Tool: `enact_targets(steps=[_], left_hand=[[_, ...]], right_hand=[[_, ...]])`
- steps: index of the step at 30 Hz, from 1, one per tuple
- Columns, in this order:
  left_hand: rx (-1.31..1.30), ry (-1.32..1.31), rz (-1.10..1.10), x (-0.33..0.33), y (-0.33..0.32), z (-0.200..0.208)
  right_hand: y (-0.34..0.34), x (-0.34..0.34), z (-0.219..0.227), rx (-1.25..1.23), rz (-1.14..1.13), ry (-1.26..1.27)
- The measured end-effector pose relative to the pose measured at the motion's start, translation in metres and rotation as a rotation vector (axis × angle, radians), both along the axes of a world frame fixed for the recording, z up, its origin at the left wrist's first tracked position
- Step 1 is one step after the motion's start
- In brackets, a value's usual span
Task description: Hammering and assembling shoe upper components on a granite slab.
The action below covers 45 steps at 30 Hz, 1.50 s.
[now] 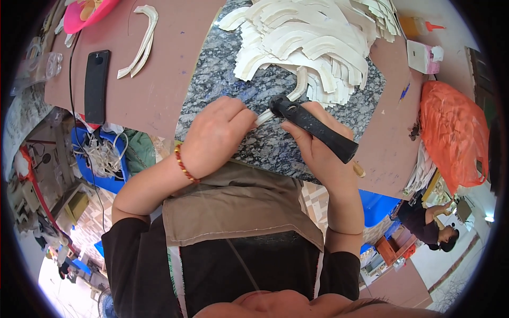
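My right hand [328, 138] is wrapped round a hammer [318, 127] with a long black head; the end of its wooden handle shows below my wrist. The round face of the head is over a narrow, curved white strip [300, 85], hiding part of it. Whether the two touch, I cannot tell. My left hand [220, 132], closed with the knuckles up, pinches the near end of that strip against a speckled grey stone slab [212, 79]. A large heap of similar curved white pieces [297, 37] covers the far part of the slab.
On the brown tabletop [159, 100] at left lie a black phone [97, 87] and a joined curved strip [142, 42]. A pink basin [90, 13] is behind them. At right are a red plastic bag [453, 132] and a tissue box [422, 57]. Another person [424, 220] is farther right.
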State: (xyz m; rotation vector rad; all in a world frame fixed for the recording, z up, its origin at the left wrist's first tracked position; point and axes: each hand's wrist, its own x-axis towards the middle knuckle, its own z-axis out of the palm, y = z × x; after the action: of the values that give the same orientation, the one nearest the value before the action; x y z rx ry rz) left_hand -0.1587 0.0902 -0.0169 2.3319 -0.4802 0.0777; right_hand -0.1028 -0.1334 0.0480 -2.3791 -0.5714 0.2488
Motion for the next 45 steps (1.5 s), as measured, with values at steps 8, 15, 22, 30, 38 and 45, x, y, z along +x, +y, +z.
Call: enact_targets(steps=[8,15,22,30,38,45], left_hand=[[0.243,-0.193,-0.313,0.011,0.018,0.011],[0.183,-0.144,-0.474,0.032,0.036,0.009],[0.094,-0.172,-0.600,0.047,0.050,0.002],[0.113,-0.194,-0.690,0.051,0.064,0.003],[0.064,-0.198,-0.648,0.045,0.076,-0.005],[-0.059,-0.204,-0.430,0.027,0.076,-0.015]], right_hand=[[0.003,-0.002,0.007,0.075,0.013,0.028],[0.005,0.003,0.020,0.017,0.100,0.147],[0.012,-0.001,0.020,-0.139,0.208,0.135],[0.027,-0.012,0.023,-0.178,0.247,0.125],[0.035,-0.009,0.022,-0.101,0.253,0.180],[0.037,-0.003,0.032,-0.062,0.213,0.182]])
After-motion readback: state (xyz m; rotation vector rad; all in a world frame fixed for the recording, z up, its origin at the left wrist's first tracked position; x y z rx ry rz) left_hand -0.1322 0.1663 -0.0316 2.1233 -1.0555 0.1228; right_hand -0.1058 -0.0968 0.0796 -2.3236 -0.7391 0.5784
